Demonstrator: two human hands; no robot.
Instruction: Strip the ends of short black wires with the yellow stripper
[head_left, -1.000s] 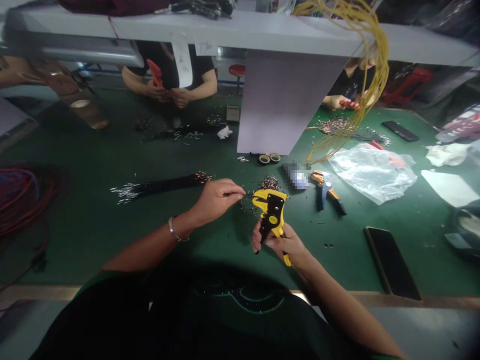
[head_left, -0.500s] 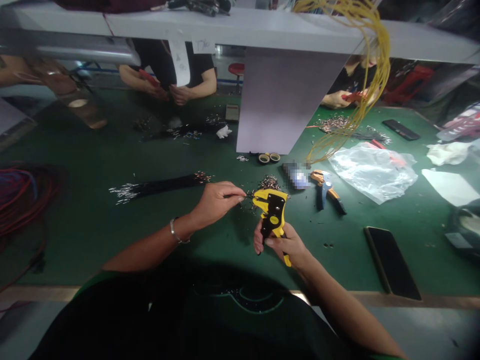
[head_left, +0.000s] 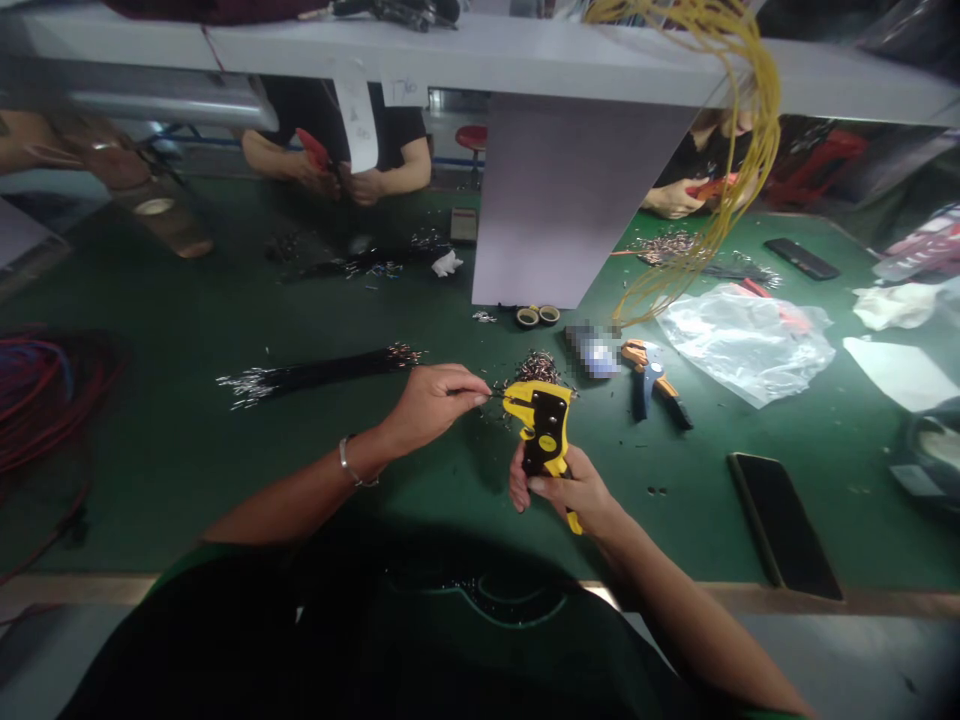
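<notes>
My right hand [head_left: 564, 492] is closed round the handles of a yellow and black wire stripper [head_left: 541, 424], jaws pointing up and left. My left hand [head_left: 433, 402] pinches a thin dark wire, its tip at the stripper's jaws [head_left: 504, 397]. Behind the tool lies a small heap of stripped wire ends [head_left: 535, 366]. A bundle of black wires with bare tips [head_left: 315, 373] lies on the green mat to the left of my left hand.
A blue and orange crimping tool [head_left: 651, 381], a clear plastic bag [head_left: 742, 342] and a dark phone [head_left: 784, 525] lie to the right. Yellow wires [head_left: 739, 150] hang from the shelf [head_left: 480, 55]. Two tape rolls [head_left: 538, 316] sit by the grey panel [head_left: 570, 200]. Other people's hands [head_left: 360, 185] work across the table.
My hands and the stripper have hardly moved; the tool sits slightly lower. The person opposite has shifted a red tool in their hands.
</notes>
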